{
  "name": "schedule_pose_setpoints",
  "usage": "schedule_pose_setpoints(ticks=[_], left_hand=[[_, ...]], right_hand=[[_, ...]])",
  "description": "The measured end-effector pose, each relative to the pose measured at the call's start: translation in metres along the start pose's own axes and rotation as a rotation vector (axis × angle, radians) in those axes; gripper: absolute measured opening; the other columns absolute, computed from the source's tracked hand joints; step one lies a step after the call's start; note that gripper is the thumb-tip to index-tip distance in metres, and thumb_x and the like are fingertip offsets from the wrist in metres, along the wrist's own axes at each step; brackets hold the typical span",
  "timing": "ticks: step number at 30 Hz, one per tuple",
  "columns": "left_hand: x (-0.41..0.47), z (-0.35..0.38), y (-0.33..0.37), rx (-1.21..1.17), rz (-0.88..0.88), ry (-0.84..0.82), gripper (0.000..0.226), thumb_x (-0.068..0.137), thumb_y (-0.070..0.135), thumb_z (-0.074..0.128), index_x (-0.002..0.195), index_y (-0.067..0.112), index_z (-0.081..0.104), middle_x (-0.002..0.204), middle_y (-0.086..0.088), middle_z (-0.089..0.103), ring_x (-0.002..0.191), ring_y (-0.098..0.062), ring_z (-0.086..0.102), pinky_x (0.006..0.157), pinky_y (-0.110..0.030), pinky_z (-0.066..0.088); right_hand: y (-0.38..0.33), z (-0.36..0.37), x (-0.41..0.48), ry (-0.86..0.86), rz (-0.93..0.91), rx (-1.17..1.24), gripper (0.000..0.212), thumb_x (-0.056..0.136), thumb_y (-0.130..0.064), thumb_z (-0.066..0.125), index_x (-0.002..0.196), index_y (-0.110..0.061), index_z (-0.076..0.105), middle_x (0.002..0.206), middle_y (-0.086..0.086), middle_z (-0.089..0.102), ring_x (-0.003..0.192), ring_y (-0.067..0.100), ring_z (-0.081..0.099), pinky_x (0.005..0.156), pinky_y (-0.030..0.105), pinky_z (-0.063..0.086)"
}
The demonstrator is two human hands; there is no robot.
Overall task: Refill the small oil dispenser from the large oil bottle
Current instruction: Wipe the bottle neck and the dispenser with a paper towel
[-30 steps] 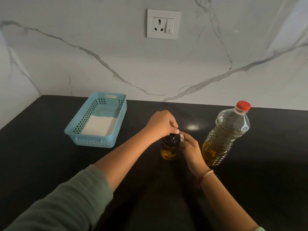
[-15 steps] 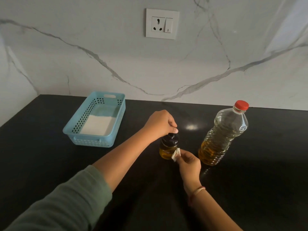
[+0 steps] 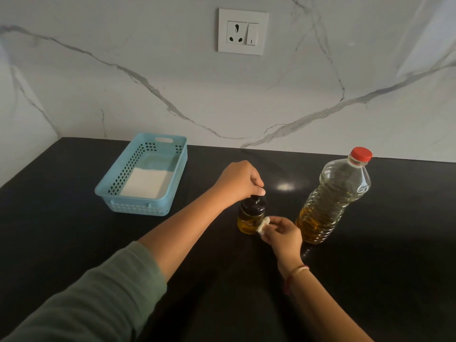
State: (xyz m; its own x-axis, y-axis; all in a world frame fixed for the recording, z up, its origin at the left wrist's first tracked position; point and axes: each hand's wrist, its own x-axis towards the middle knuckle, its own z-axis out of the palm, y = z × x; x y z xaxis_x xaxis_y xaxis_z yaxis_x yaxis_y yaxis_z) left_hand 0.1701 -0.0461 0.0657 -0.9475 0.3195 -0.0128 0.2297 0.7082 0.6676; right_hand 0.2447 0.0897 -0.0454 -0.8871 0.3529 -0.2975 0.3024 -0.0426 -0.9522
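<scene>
The small oil dispenser [image 3: 248,219] stands upright on the black counter [image 3: 74,243], a glass jar with yellow oil at the bottom and a black top. My left hand [image 3: 240,180] grips that black top from above. My right hand [image 3: 283,234] pinches a small white wad of tissue [image 3: 263,225] and presses it against the jar's right side. To the right stands the large oil bottle [image 3: 330,201], clear ribbed plastic with a red cap [image 3: 361,154] screwed on, about a third full of amber oil.
A light blue perforated basket [image 3: 118,193] with a folded white cloth [image 3: 145,185] inside sits at the back left of the counter. The marble wall behind carries a socket and switch plate [image 3: 243,32].
My right hand has slid the tissue down from the dispenser's top to its lower right side. My left hand has stayed on the black top.
</scene>
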Motion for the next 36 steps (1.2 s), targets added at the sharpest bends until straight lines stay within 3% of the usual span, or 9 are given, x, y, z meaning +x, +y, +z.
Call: schedule_pose_setpoints(ticks=[6,10,12,17,24,28,31,33,36], left_hand=[[0.0,0.001,0.0,0.007,0.013,0.005,0.023,0.079,0.022,0.076,0.1,0.015,0.074,0.093,0.002,0.073,0.076,-0.007,0.066,0.082,-0.03,0.055],[0.0,0.001,0.0,-0.001,0.01,0.005,0.023,0.079,0.021,0.076,0.101,0.014,0.074,0.095,0.0,0.072,0.082,-0.01,0.067,0.084,-0.033,0.056],[0.0,0.001,0.0,0.0,0.012,0.008,0.023,0.079,0.021,0.077,0.101,0.014,0.074,0.094,0.001,0.072,0.082,-0.01,0.068,0.083,-0.033,0.056],[0.001,0.002,0.0,0.007,0.017,0.01,0.023,0.078,0.021,0.077,0.099,0.014,0.074,0.089,0.003,0.072,0.079,-0.009,0.068,0.082,-0.033,0.057],[0.002,0.002,-0.001,0.004,0.008,-0.003,0.022,0.079,0.022,0.076,0.1,0.015,0.073,0.078,0.009,0.067,0.071,-0.01,0.07,0.077,-0.03,0.058],[0.001,0.001,-0.001,-0.002,0.016,0.008,0.021,0.078,0.022,0.077,0.098,0.015,0.074,0.071,0.014,0.063,0.066,-0.01,0.069,0.073,-0.024,0.056],[0.001,0.0,-0.002,0.005,0.03,0.0,0.022,0.079,0.021,0.077,0.1,0.014,0.074,0.08,0.008,0.069,0.07,-0.009,0.069,0.074,-0.023,0.055],[0.002,0.001,-0.002,0.003,0.03,-0.007,0.023,0.079,0.021,0.076,0.101,0.014,0.073,0.088,0.003,0.071,0.074,-0.009,0.069,0.077,-0.025,0.056],[0.002,0.001,-0.002,-0.011,0.026,-0.001,0.023,0.079,0.021,0.077,0.1,0.014,0.073,0.086,0.004,0.071,0.072,-0.008,0.068,0.078,-0.026,0.056]], right_hand=[[-0.006,0.004,-0.003,-0.011,0.093,0.13,0.013,0.085,0.002,0.062,0.088,-0.01,0.064,0.085,0.006,0.07,0.079,0.014,0.069,0.057,0.017,0.053],[-0.02,0.005,-0.008,-0.053,0.013,0.282,0.011,0.084,0.003,0.063,0.088,-0.007,0.062,0.073,0.002,0.07,0.072,0.014,0.072,0.059,0.018,0.054],[-0.021,0.007,-0.009,-0.042,0.019,0.277,0.012,0.085,0.002,0.063,0.089,-0.008,0.061,0.078,0.004,0.069,0.074,0.015,0.071,0.06,0.018,0.054],[-0.003,0.016,-0.009,-0.056,0.231,0.188,0.014,0.085,0.002,0.064,0.09,-0.01,0.058,0.091,0.009,0.067,0.082,0.017,0.068,0.058,0.02,0.053],[-0.001,0.014,-0.006,-0.049,0.293,0.144,0.016,0.083,0.002,0.064,0.092,-0.01,0.059,0.098,0.011,0.065,0.088,0.019,0.066,0.062,0.022,0.053],[-0.021,0.004,-0.009,-0.005,0.073,0.218,0.012,0.087,-0.002,0.061,0.088,-0.013,0.064,0.092,0.007,0.067,0.086,0.017,0.066,0.066,0.022,0.053],[-0.042,0.001,-0.008,-0.017,-0.172,0.18,0.014,0.087,-0.01,0.064,0.083,-0.022,0.068,0.081,-0.003,0.07,0.077,0.008,0.067,0.062,0.017,0.052],[-0.04,0.003,-0.006,-0.02,-0.203,0.151,0.016,0.088,-0.01,0.063,0.084,-0.024,0.07,0.084,-0.003,0.071,0.079,0.007,0.067,0.063,0.016,0.052],[-0.018,0.007,0.001,0.013,-0.1,0.109,0.018,0.09,-0.006,0.059,0.087,-0.021,0.069,0.09,0.001,0.071,0.084,0.012,0.068,0.066,0.019,0.053]])
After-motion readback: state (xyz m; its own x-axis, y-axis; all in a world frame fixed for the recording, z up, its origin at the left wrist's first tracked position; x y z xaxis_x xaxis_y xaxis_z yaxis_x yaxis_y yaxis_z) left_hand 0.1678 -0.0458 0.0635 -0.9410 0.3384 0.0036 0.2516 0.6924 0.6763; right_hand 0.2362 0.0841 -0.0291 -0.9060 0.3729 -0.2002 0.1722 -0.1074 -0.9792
